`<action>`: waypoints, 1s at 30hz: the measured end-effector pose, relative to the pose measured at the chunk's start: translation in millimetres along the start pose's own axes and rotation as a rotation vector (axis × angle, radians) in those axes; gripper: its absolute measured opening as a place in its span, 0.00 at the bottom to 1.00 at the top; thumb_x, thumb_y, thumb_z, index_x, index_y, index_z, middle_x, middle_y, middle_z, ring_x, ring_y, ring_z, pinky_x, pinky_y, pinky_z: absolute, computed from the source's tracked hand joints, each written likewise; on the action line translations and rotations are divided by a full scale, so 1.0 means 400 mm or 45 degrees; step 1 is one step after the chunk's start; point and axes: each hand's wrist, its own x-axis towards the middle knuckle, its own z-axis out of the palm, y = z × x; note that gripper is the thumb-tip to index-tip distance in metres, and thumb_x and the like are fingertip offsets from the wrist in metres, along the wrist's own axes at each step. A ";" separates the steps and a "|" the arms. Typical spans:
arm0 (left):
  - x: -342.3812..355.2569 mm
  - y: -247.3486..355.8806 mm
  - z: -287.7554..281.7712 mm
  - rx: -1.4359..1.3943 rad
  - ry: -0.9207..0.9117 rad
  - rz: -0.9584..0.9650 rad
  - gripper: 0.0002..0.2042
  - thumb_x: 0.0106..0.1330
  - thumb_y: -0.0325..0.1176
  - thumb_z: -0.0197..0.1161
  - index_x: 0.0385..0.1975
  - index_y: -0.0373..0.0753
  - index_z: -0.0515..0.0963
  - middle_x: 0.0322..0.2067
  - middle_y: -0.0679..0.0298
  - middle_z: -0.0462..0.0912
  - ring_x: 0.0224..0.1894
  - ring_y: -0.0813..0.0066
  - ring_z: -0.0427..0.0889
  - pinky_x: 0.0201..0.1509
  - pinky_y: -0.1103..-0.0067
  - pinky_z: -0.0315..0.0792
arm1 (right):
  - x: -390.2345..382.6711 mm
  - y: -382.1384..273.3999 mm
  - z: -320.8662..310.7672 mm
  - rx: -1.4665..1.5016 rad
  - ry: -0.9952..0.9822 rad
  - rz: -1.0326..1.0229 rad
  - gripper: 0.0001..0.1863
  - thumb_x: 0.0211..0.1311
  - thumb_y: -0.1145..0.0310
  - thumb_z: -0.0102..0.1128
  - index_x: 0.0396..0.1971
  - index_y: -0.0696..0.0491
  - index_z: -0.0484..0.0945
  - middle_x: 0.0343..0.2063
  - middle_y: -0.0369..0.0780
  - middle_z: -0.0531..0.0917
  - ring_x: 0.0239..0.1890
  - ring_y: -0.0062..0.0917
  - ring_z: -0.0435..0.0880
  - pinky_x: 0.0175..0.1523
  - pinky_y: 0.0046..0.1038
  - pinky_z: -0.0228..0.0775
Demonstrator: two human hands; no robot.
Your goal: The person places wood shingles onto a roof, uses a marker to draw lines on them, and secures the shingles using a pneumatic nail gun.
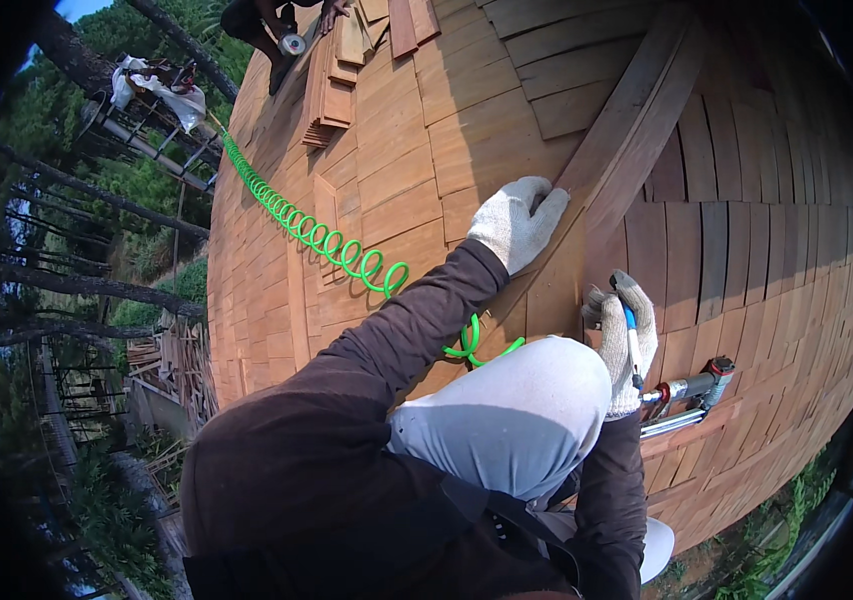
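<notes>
My left hand (522, 225), in a white knit glove, rests at the lower end of a long wooden board (637, 125), its thumb and fingers curled at the board's edge. Below it lies a wooden shingle (559, 285). Close to my raised knee, my right hand (627, 325), also gloved, is closed around a slim blue-and-white pen (633, 345). The glove's fingertips look dirty. Beside the right wrist a grey and red nail gun (692, 388) lies on the shingles.
A green coiled air hose (297, 222) runs across the sloped shingle roof (487, 110) and passes under my left arm. Stacked shingles (329, 92) lie near a co-worker's hand (335, 12) and a power tool (293, 44). Trees and scaffolding (152, 150) stand beyond the roof's left edge.
</notes>
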 end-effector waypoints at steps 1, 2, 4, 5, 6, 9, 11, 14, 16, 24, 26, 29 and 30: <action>0.001 0.001 0.002 0.007 0.006 0.007 0.18 0.74 0.45 0.62 0.45 0.33 0.83 0.38 0.45 0.86 0.43 0.48 0.86 0.48 0.65 0.78 | 0.000 0.002 -0.002 0.007 0.000 -0.001 0.17 0.75 0.72 0.58 0.60 0.58 0.78 0.41 0.42 0.87 0.40 0.22 0.86 0.48 0.27 0.81; 0.001 0.001 0.002 0.004 0.006 0.005 0.18 0.74 0.45 0.62 0.45 0.33 0.83 0.38 0.45 0.86 0.43 0.49 0.86 0.48 0.66 0.78 | 0.000 0.003 -0.004 0.015 0.000 -0.002 0.17 0.75 0.72 0.58 0.60 0.58 0.78 0.42 0.42 0.87 0.40 0.22 0.86 0.48 0.27 0.81; 0.001 0.004 0.003 -0.002 0.003 0.001 0.18 0.74 0.45 0.62 0.45 0.33 0.83 0.38 0.45 0.86 0.42 0.50 0.87 0.48 0.67 0.78 | 0.001 0.002 -0.006 0.023 -0.015 -0.002 0.17 0.75 0.72 0.58 0.60 0.58 0.77 0.41 0.42 0.87 0.41 0.22 0.86 0.48 0.27 0.81; 0.001 0.007 0.003 -0.016 -0.004 -0.015 0.18 0.74 0.45 0.63 0.45 0.33 0.83 0.38 0.45 0.86 0.42 0.50 0.87 0.47 0.67 0.78 | 0.002 0.003 -0.007 0.027 -0.022 -0.001 0.17 0.75 0.72 0.58 0.61 0.58 0.77 0.41 0.42 0.87 0.41 0.22 0.87 0.48 0.27 0.81; 0.002 0.010 0.001 -0.029 -0.012 -0.031 0.18 0.74 0.45 0.63 0.45 0.33 0.83 0.37 0.46 0.87 0.42 0.51 0.87 0.47 0.68 0.78 | 0.002 0.005 -0.008 0.041 -0.025 -0.003 0.17 0.75 0.72 0.58 0.61 0.58 0.77 0.41 0.42 0.87 0.41 0.22 0.86 0.48 0.27 0.81; 0.002 0.008 0.003 -0.035 -0.012 -0.033 0.18 0.74 0.45 0.63 0.45 0.33 0.83 0.37 0.47 0.87 0.41 0.53 0.88 0.47 0.69 0.78 | 0.002 0.011 -0.008 0.055 -0.024 -0.001 0.17 0.75 0.72 0.58 0.61 0.58 0.77 0.41 0.42 0.87 0.40 0.22 0.86 0.48 0.27 0.81; 0.003 0.008 0.002 -0.024 -0.007 -0.023 0.18 0.74 0.45 0.63 0.45 0.33 0.83 0.37 0.47 0.87 0.41 0.54 0.88 0.47 0.69 0.78 | 0.003 0.008 -0.007 0.029 -0.007 0.015 0.17 0.75 0.72 0.58 0.61 0.58 0.77 0.41 0.43 0.87 0.40 0.22 0.86 0.48 0.27 0.81; 0.002 0.007 -0.002 -0.016 -0.006 -0.021 0.18 0.74 0.45 0.63 0.45 0.33 0.83 0.37 0.47 0.87 0.41 0.54 0.88 0.47 0.69 0.78 | 0.003 0.013 -0.009 0.020 -0.021 0.000 0.17 0.75 0.73 0.57 0.61 0.58 0.77 0.41 0.43 0.87 0.40 0.23 0.87 0.48 0.27 0.82; 0.004 0.004 -0.001 -0.018 -0.014 -0.025 0.18 0.74 0.45 0.63 0.45 0.33 0.83 0.37 0.47 0.87 0.41 0.53 0.88 0.47 0.69 0.78 | 0.001 0.008 -0.008 0.015 -0.024 0.010 0.17 0.76 0.73 0.57 0.61 0.58 0.77 0.41 0.43 0.87 0.40 0.23 0.87 0.48 0.27 0.82; 0.001 0.008 -0.004 0.011 -0.025 0.001 0.18 0.74 0.46 0.62 0.45 0.33 0.83 0.37 0.45 0.86 0.42 0.49 0.87 0.47 0.67 0.78 | 0.003 0.015 -0.013 0.016 -0.039 0.028 0.17 0.76 0.73 0.57 0.61 0.59 0.77 0.41 0.44 0.87 0.42 0.24 0.88 0.50 0.27 0.82; 0.001 0.007 -0.003 0.017 -0.025 0.024 0.18 0.74 0.45 0.61 0.45 0.33 0.83 0.37 0.45 0.86 0.43 0.47 0.86 0.47 0.66 0.78 | 0.001 0.008 -0.010 0.019 -0.030 0.037 0.18 0.76 0.73 0.58 0.61 0.60 0.77 0.41 0.44 0.87 0.43 0.25 0.88 0.50 0.28 0.82; 0.002 0.007 -0.003 0.005 -0.034 0.018 0.18 0.74 0.45 0.61 0.44 0.33 0.83 0.37 0.44 0.86 0.43 0.46 0.86 0.47 0.64 0.78 | 0.001 0.008 -0.010 0.017 -0.046 0.031 0.18 0.76 0.73 0.58 0.61 0.59 0.77 0.42 0.44 0.87 0.43 0.25 0.88 0.51 0.28 0.82; 0.001 0.003 -0.001 0.008 -0.028 0.027 0.18 0.74 0.45 0.61 0.44 0.33 0.82 0.37 0.44 0.86 0.43 0.46 0.86 0.47 0.64 0.78 | 0.001 0.008 -0.009 0.019 -0.049 0.028 0.18 0.75 0.72 0.58 0.61 0.59 0.77 0.42 0.44 0.87 0.43 0.25 0.88 0.51 0.28 0.82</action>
